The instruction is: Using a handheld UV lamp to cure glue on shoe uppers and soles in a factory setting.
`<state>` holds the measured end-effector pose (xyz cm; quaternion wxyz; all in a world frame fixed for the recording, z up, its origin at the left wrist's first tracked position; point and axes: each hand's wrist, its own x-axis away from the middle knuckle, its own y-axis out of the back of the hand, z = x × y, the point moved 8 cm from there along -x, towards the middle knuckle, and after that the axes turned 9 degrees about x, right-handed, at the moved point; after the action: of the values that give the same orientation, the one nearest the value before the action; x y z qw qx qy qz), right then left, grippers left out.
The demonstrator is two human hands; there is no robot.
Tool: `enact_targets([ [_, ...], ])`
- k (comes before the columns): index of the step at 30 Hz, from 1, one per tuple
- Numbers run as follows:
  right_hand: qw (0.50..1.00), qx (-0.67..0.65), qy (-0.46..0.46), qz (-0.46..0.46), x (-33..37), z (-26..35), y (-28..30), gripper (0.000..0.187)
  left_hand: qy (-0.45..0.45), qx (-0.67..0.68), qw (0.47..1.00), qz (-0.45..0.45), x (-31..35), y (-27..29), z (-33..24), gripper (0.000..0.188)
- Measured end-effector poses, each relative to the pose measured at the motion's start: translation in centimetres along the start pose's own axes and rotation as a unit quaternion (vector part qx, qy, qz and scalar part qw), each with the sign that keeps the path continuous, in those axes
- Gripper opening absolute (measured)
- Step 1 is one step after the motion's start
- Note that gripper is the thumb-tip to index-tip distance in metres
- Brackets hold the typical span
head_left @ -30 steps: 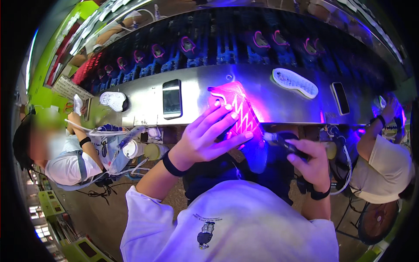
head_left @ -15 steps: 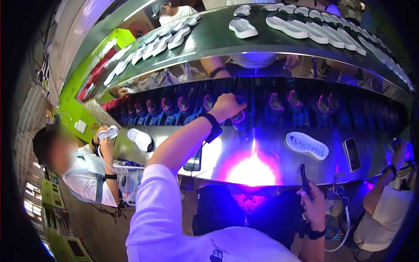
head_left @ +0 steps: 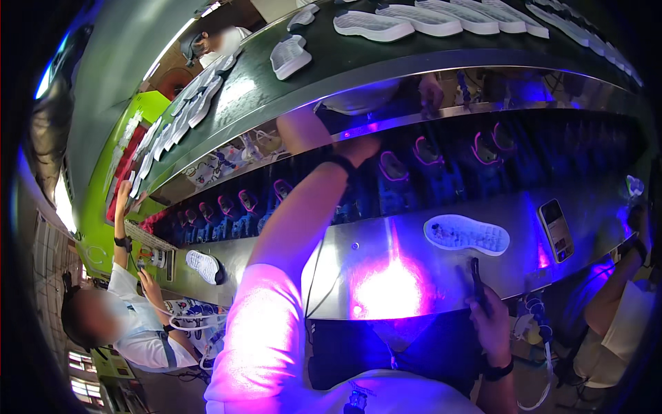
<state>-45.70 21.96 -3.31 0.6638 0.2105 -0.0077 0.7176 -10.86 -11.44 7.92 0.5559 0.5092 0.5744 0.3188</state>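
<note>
My left hand (head_left: 360, 148) reaches out over the row of dark shoe uppers (head_left: 394, 165), near the steel ledge behind them. Its fingers are blurred and in shadow, so I cannot make out whether anything is in them. Close to my body, my right hand (head_left: 491, 319) is closed around a slim black hand tool (head_left: 477, 279), its tip pointing up over the bench edge. Just beyond that tip, a white shoe sole (head_left: 466, 234) lies on the steel bench (head_left: 331, 276). Bright pink-violet light falls on the bench between my arms.
A phone (head_left: 555, 231) rests right of the sole, and another white sole (head_left: 204, 266) lies at the left. Several soles stand along the dark green upper belt (head_left: 255, 103). Co-workers sit on both sides; the left one's arm (head_left: 121, 221) reaches toward a green rack (head_left: 103, 186).
The view has shifted and tilted. My left hand has moved farther out from a dark shoe upper toward the ledge. The left co-worker has raised an arm to the rack. My right hand still grips the tool.
</note>
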Motion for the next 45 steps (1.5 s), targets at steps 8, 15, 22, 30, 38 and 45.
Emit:
enact_targets([
  [8,0.998,0.009,0.058,0.013,-0.3,2.2,-0.3,0.047,0.007,-0.050,0.953,0.299,3.1,-8.7,0.2,0.040],
  [15,0.997,-0.001,0.077,0.002,-0.8,1.4,0.7,0.043,0.205,0.081,0.959,0.178,4.3,-6.8,4.5,0.054],
  [22,0.998,0.000,0.058,-0.028,-0.1,2.2,2.1,0.040,0.117,-0.017,0.980,0.163,-1.2,-6.5,-4.6,0.078],
  [30,0.987,0.059,0.110,-0.099,2.9,3.5,4.1,0.045,0.186,0.207,0.940,0.198,-1.1,-13.3,-1.9,0.045],
  [38,0.991,0.016,0.118,-0.063,4.3,2.4,1.7,0.039,0.018,0.444,0.890,0.099,21.6,3.0,-5.2,0.061],
  [45,0.976,0.050,0.212,-0.027,6.6,6.4,-0.2,0.048,-0.072,0.211,0.963,0.152,34.9,8.9,-8.4,0.067],
])
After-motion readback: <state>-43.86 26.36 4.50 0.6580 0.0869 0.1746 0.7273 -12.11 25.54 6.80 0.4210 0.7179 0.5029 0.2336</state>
